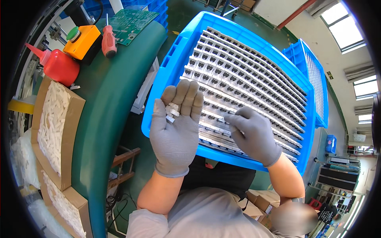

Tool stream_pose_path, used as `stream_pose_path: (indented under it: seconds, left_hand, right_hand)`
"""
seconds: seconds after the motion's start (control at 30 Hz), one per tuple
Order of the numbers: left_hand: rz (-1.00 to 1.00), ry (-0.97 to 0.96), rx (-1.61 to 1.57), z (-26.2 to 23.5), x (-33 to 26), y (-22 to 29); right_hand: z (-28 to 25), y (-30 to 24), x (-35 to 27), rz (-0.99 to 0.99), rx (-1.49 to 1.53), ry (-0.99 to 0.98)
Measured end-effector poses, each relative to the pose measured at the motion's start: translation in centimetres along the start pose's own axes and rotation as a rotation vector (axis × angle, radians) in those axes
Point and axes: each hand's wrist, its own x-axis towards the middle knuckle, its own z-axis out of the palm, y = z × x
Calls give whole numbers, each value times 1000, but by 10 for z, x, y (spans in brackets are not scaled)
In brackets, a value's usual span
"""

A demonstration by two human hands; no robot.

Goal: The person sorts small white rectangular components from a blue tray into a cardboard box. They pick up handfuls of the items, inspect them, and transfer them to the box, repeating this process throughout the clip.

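Observation:
My left hand (176,131), in a grey knit glove, is turned palm up with its fingers slightly curled. Several small white plastic pieces (172,110) lie cupped at the base of its fingers. My right hand (254,133), gloved alike, is over the lower rows of a blue plastic crate (168,65), thumb and forefinger pinched together. Whatever is between those fingertips is too small to make out. Rows of silvery metal parts with black inserts (238,67) fill the crate. The left hand covers the crate's near left corner.
To the left, a green-topped bench (107,99) carries cardboard boxes (67,139) of white plastic pieces, a red squeeze bottle (59,67), a yellow button box with a green button (82,41), a screwdriver (108,41) and a green circuit board (133,23). Another blue crate (317,79) stands beyond.

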Motion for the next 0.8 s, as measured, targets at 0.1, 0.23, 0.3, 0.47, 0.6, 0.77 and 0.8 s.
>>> stream_pose_path:
  seconds: [0.1,0.23,0.3,0.47,0.6,0.77,0.8]
  left_hand:
    - [-14,12,37,2,-1,-3]
    - [-19,7,42,1,0,-5]
    - [-14,8,47,1,0,-5]
    - [-17,24,39,2,0,-5]
    - [-17,7,41,1,0,-6]
    - [-31,1,-2,-2,0,-4]
    - [-25,6,14,-2,0,-4]
  right_hand:
    - [-5,-5,6,-57,-55,-35]
    - [3,-2,9,-50,-115,-96]
    - [2,-1,9,-12,-56,-36]
    - [8,2,11,18,-116,-26]
    - [19,6,15,4,-167,-23]
    - [10,3,11,0,-104,65]
    - [7,2,8,-5,-73,108]
